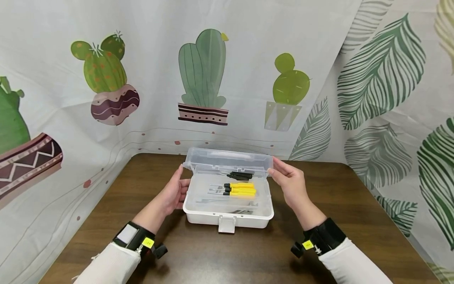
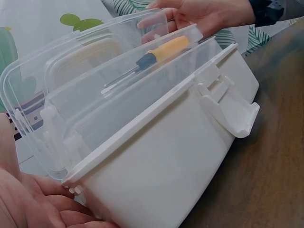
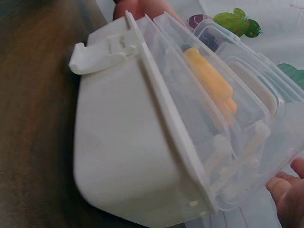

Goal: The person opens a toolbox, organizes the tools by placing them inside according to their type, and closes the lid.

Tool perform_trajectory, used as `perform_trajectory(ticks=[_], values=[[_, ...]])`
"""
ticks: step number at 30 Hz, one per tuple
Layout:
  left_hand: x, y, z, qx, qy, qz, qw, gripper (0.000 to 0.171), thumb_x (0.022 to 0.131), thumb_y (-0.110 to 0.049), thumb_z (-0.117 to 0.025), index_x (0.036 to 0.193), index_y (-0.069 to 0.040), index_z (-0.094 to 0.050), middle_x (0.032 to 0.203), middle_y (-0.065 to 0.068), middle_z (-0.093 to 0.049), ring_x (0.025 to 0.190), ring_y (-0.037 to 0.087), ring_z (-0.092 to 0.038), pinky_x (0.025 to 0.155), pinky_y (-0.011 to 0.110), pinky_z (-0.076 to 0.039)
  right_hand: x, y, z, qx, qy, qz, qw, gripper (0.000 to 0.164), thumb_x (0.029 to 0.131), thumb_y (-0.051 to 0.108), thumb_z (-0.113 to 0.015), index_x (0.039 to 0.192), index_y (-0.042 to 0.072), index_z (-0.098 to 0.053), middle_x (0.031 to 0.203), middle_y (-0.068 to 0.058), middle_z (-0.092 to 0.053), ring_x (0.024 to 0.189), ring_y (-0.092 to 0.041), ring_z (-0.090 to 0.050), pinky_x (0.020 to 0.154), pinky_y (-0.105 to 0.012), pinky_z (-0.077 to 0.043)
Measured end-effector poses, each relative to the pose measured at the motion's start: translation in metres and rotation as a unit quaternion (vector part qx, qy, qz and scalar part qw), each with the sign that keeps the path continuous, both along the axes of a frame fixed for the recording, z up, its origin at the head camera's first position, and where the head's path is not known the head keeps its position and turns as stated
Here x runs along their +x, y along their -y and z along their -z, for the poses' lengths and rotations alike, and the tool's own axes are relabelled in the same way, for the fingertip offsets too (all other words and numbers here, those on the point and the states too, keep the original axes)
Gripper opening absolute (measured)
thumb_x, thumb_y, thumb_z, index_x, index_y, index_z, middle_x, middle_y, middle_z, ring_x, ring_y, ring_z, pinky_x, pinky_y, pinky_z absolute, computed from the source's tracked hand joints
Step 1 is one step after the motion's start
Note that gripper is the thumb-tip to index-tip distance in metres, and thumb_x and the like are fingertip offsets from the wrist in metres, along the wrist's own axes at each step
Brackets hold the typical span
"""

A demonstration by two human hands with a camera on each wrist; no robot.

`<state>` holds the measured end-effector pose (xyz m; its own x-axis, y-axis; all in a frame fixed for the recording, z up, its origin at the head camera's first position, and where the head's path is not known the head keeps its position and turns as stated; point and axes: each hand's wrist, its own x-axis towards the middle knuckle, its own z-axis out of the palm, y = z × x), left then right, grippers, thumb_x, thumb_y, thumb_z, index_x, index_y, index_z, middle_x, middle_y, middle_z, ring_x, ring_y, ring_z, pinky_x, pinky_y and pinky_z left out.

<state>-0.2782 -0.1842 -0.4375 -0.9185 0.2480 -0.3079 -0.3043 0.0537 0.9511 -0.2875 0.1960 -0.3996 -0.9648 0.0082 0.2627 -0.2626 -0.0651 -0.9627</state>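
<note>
A white plastic toolbox stands on the table with its clear lid raised and tilted back. Several yellow-handled screwdrivers lie in its translucent tray, with black-handled tools behind them. At the lid's right end, my right hand holds the edge between thumb and fingers. My left hand rests along the box's left side, its thumb up by the lid's hinge corner and its fingers loosely extended against the wall. In the left wrist view, one yellow screwdriver shows through the clear plastic.
A white latch hangs down at the toolbox front. Metal tools show dimly beneath the tray's front part. The brown wooden table reaches back to a cactus-print cloth, with a leaf-print cloth on the right.
</note>
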Motion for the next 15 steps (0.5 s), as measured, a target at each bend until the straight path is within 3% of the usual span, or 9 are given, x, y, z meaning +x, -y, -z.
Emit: perform_trajectory(ticks=[4, 9, 11, 15], values=[[-0.003, 0.000, 0.000, -0.001, -0.002, 0.004, 1.0000, 0.111, 0.091, -0.090, -0.016, 0.154, -0.004, -0.043, 0.119, 0.007, -0.075, 0.097, 0.019, -0.074, 0.081, 0.040, -0.059, 0.004, 0.001, 0.005, 0.003, -0.027, 0.001, 1.000, 0.052, 0.092, -0.007, -0.068, 0.142, -0.009, -0.054, 0.147, -0.028, -0.051, 0.129, -0.015, -0.064, 0.094, -0.019, -0.055], [-0.005, 0.001, 0.002, 0.004, 0.002, 0.016, 0.9999, 0.097, 0.098, -0.079, -0.016, 0.154, -0.004, -0.044, 0.113, 0.004, -0.076, 0.095, 0.018, -0.074, 0.081, 0.039, -0.059, 0.009, -0.001, 0.012, 0.001, -0.068, -0.015, 0.998, 0.052, 0.092, -0.008, -0.068, 0.142, -0.011, -0.053, 0.147, -0.025, -0.053, 0.124, -0.007, -0.066, 0.094, -0.020, -0.055], [-0.005, 0.001, 0.003, 0.008, 0.000, 0.012, 0.9999, 0.082, 0.101, -0.070, -0.020, 0.151, -0.010, -0.047, 0.111, 0.003, -0.076, 0.095, 0.018, -0.073, 0.080, 0.039, -0.059, 0.010, -0.002, 0.017, 0.000, -0.083, -0.024, 0.996, 0.053, 0.091, -0.009, -0.068, 0.141, -0.012, -0.053, 0.146, -0.019, -0.057, 0.121, -0.004, -0.066, 0.094, -0.021, -0.055], [-0.006, 0.001, 0.007, 0.018, -0.007, 0.002, 0.9998, 0.055, 0.104, -0.049, -0.025, 0.127, -0.013, -0.059, 0.103, 0.000, -0.076, 0.093, 0.018, -0.072, 0.079, 0.039, -0.059, 0.012, -0.005, 0.027, 0.025, -0.120, -0.044, 0.992, 0.054, 0.089, -0.011, -0.071, 0.141, -0.011, -0.054, 0.145, -0.011, -0.061, 0.123, -0.002, -0.064, 0.093, -0.021, -0.055]])
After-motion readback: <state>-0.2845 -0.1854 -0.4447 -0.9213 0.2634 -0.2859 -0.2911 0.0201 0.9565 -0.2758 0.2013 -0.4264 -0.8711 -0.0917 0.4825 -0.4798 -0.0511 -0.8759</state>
